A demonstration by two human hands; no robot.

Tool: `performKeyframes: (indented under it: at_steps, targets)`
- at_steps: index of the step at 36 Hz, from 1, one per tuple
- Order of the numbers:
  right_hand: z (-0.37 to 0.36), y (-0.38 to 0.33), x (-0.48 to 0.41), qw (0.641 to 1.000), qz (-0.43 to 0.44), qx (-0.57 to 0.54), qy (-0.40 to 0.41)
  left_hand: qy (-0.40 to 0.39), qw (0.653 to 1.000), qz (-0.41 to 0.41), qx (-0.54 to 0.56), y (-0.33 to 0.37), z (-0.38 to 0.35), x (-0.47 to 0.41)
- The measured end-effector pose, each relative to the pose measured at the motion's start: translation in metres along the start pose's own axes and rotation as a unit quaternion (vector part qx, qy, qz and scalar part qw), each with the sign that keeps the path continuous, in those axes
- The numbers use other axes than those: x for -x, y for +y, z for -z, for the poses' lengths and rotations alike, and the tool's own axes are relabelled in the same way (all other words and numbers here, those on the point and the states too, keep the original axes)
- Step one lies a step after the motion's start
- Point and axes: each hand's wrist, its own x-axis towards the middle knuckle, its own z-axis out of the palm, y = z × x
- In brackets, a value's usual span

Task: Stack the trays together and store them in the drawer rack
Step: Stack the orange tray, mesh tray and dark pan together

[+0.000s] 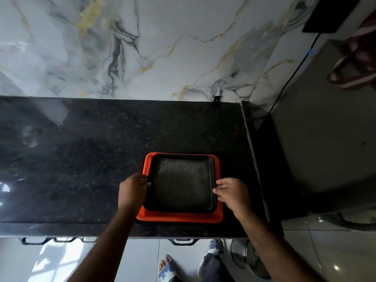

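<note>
A black tray [181, 182] with a textured bottom lies inside a larger red tray [179, 217] on the black granite counter [81, 159], near its front right corner. My left hand [133, 188] grips the black tray's left rim. On the opposite side, my right hand [232, 192] holds the right rim, fingers curled over the edge. The black tray sits slightly askew within the red one.
Black drawer handles [182, 241] show under the counter's front edge. A grey appliance [325, 129] stands to the right with a cable [293, 72] running up to a dark wall panel [329, 15]. My sandalled feet [165, 267] stand on the glossy tiled floor. Marble wall behind.
</note>
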Motion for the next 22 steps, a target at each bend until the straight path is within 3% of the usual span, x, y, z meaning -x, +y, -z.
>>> performKeyframes:
  at_steps: [7, 15, 19, 22]
  targets:
    - [-0.018, -0.003, 0.019, 0.974, 0.046, 0.210, 0.067, -0.031, 0.996, 0.012, -0.087, -0.002, -0.009, 0.005]
    - [-0.047, -0.008, 0.024, 0.960, 0.048, 0.268, 0.058, -0.075, 0.986, 0.006, -0.152, 0.012, -0.031, 0.012]
    - [-0.072, 0.005, 0.032, 0.961, 0.061, 0.264, 0.051, -0.112, 0.984, 0.018, -0.139, 0.013, -0.051, 0.028]
    - [-0.089, 0.020, 0.038, 0.942, 0.070, 0.322, 0.058, -0.136, 0.982, 0.030, -0.125, 0.009, -0.065, 0.040]
